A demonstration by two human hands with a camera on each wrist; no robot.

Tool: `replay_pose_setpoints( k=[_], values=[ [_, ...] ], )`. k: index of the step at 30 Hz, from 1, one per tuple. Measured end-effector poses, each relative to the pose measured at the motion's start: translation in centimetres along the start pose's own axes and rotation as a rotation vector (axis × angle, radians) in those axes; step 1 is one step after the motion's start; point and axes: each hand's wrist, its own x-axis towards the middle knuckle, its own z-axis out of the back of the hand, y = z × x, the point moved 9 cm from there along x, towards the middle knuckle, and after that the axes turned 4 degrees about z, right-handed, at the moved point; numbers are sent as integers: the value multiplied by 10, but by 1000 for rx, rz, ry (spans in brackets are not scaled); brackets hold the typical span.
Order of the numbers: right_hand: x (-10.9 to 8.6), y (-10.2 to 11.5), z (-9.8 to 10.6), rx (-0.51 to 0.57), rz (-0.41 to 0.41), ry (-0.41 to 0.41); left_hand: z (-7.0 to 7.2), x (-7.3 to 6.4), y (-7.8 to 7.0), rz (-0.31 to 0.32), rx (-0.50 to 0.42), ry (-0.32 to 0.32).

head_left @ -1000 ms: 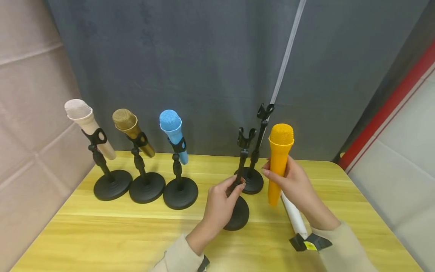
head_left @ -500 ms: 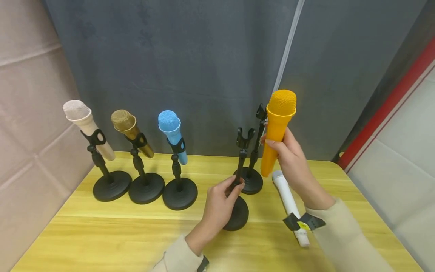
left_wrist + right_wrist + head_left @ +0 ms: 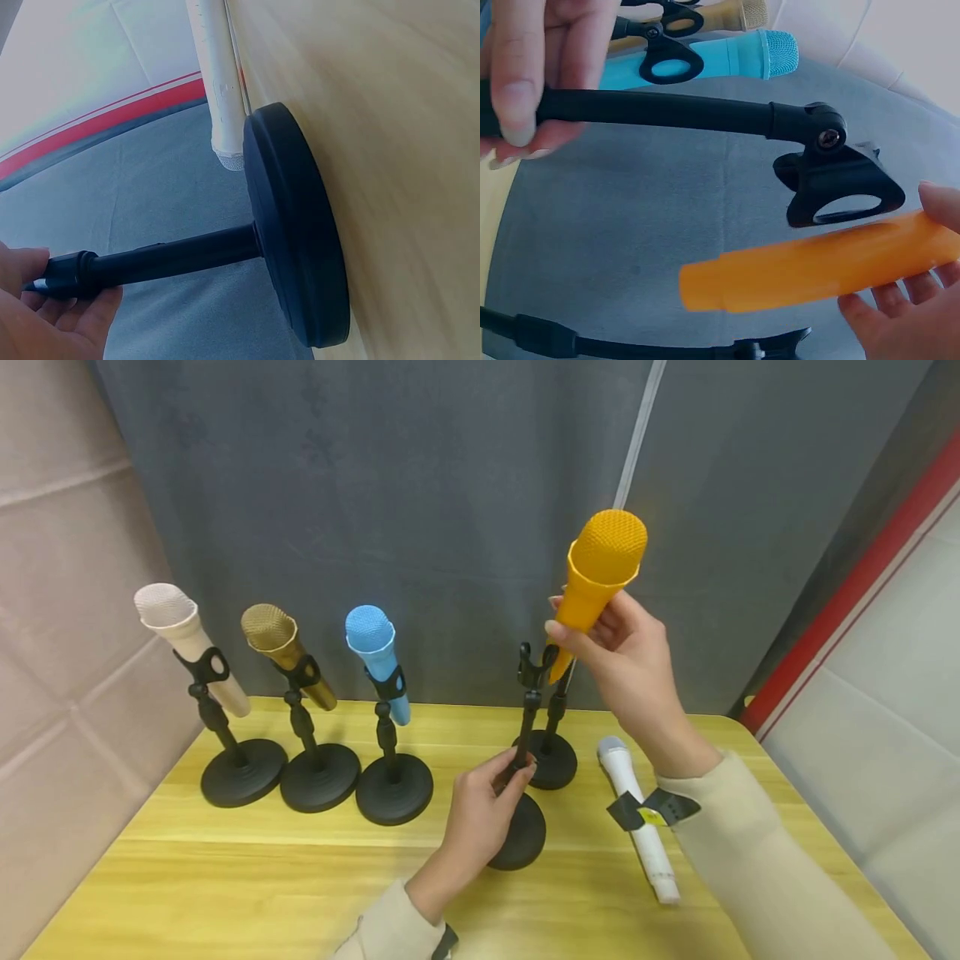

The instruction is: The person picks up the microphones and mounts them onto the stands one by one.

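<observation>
From the head, we look forward and down over the table point(image 3: 262, 893). From each wrist, we look sideways, up close; both share the held black stand point(image 3: 180, 256).

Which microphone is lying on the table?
The white microphone at far right; the cream one, gold one and blue one sit in stand clips, while the right hand holds the yellow one.

A grey curtain point(image 3: 375, 502) (with a pale strip point(image 3: 640, 433)) hangs behind the table point(image 3: 262, 885).

Right grip point(image 3: 907, 322) holds orange handle point(image 3: 795, 270) near black clip point(image 3: 836, 171); left grip point(image 3: 521, 56) pinches stand pole point(image 3: 667, 109).
</observation>
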Motion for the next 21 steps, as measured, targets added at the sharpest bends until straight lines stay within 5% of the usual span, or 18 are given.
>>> replay_pose_setpoints(
  k=[21],
  values=[
    [7,-7,-29,-117,34,100,2,0,-4,-24,42,-6]
  ],
)
